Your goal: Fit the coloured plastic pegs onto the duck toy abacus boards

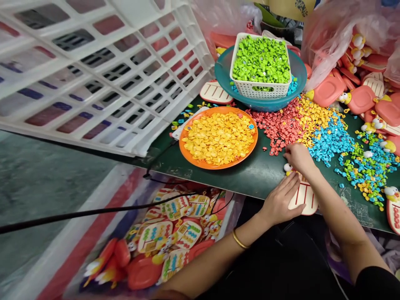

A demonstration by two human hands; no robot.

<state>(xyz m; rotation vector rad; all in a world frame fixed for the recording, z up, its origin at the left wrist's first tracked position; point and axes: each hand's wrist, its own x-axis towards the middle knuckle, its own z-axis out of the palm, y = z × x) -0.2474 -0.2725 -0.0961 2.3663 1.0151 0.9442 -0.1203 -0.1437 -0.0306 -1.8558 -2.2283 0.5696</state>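
Note:
A cream toy board with red grooves and a chick's head [302, 199] lies at the table's front edge, partly covered by my hands. My left hand [283, 198] rests flat on its left side, fingers stretched out and thumb apart. Above the board's top end, my right hand [299, 159] is closed with curled fingers; whatever its fingertips hold is hidden. Just beyond it are piles of small red pieces [279, 127], yellow pieces [314, 112] and blue pieces [331, 139]. An orange plate [184, 152] heaped with flat yellow pieces [218, 137] stands to the left.
Green pieces fill a white basket [259, 89] in a blue basin [221, 71]. Mixed pieces [371, 166] and red toys [359, 100] lie at right. A white crate [137, 137] leans at left. Below, a bag holds finished-looking toy boards [156, 235]; a black cable [93, 214] crosses it.

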